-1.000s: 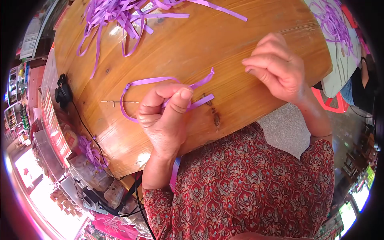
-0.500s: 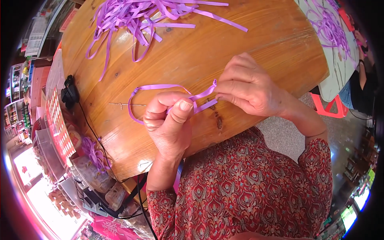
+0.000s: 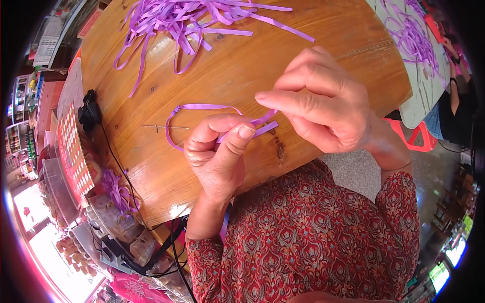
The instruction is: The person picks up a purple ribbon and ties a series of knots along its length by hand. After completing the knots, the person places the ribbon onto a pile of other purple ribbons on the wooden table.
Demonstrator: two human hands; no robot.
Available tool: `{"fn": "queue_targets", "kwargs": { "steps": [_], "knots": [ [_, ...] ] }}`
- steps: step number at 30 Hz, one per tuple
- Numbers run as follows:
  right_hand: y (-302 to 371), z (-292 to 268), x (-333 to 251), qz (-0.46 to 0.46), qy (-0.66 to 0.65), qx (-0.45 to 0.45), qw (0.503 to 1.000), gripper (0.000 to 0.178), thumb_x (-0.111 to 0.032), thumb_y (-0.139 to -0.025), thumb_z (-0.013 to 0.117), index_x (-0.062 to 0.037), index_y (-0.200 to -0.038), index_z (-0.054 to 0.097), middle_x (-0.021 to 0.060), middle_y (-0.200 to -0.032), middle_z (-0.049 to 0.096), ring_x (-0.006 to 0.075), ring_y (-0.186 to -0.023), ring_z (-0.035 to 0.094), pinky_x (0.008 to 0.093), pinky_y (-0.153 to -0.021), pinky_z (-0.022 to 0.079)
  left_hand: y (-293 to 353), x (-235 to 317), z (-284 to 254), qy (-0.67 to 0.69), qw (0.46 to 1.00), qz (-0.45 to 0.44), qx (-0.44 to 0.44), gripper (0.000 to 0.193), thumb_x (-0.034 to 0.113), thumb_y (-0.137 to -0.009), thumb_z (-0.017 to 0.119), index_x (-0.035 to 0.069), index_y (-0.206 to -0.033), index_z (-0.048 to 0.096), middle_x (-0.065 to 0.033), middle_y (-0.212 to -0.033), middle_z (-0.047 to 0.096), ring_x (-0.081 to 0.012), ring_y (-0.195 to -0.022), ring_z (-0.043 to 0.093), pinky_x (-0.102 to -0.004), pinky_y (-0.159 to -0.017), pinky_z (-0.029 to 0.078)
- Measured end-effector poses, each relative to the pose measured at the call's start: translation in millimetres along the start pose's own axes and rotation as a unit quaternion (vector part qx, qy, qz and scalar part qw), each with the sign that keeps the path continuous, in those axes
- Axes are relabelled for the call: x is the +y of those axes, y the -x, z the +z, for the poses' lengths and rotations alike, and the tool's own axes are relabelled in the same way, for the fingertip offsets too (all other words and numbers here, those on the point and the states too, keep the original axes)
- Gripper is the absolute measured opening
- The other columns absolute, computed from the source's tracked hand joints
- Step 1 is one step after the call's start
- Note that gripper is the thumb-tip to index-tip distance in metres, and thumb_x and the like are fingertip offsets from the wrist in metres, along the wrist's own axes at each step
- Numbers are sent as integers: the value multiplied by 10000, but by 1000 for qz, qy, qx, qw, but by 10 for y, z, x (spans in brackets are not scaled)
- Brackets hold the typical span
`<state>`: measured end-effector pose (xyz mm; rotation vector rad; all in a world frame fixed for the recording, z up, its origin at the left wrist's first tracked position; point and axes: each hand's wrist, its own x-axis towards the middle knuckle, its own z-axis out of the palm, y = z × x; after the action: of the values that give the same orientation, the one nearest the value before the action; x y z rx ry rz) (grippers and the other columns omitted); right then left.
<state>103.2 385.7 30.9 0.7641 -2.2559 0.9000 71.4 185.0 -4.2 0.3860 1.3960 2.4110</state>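
Ribbon loops above the tabletop near its front edge, clamped between the left hand's thumb and forefinger. The right hand is at one end; whether its fingers grip, I cannot tell. A ribbon pile lies toward the far edge.

From here, the left hand covers part of the purple ribbon; the right hand hides one end. The ribbon pile runs out of sight at the surface's far side; toward its left edge, a thin piece is too small to identify.
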Motion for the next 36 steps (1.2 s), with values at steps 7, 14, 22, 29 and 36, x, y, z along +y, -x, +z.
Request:
{"fn": "queue_targets", "kwargs": {
  "steps": [7,14,22,29,36],
  "knots": [
    [55,145,76,-7,113,41,993,257,89,-564,572,-21,-796,588,59,-730,539,230,-615,511,355,-626,397,42,45,94,-145,989,22,11,58,-12,-812,692,10,-852,657,29,-757,607,-8,-627,460,-151,-562,351],
    [129,139,79,22,125,29,992,234,90,-588,569,-36,-784,572,55,-726,535,225,-627,513,401,-701,427,28,72,146,-187,982,6,16,31,-2,-830,679,14,-851,663,49,-738,599,12,-629,447,-133,-550,347],
    [90,262,87,139,-176,2,974,437,-58,-718,723,13,-1121,572,105,-995,612,279,-955,583,378,-838,457,-47,64,39,17,1000,6,14,77,-5,-807,687,5,-861,633,-12,-754,608,-52,-597,464,-211,-549,377],
    [12,742,-151,154,-436,-84,883,626,-119,-711,769,-60,-1265,483,105,-1102,588,255,-1048,565,366,-869,455,-37,343,188,128,991,29,-30,100,46,-829,671,13,-888,599,-21,-687,559,-80,-545,399,-251,-505,305],
    [153,398,-13,230,-338,-173,896,329,-21,-776,694,-19,-1095,613,86,-956,625,161,-855,606,304,-724,487,-230,647,23,123,985,121,-30,119,162,-935,545,60,-875,540,64,-553,251,-68,-473,227,-261,-462,180]
  ]
}}
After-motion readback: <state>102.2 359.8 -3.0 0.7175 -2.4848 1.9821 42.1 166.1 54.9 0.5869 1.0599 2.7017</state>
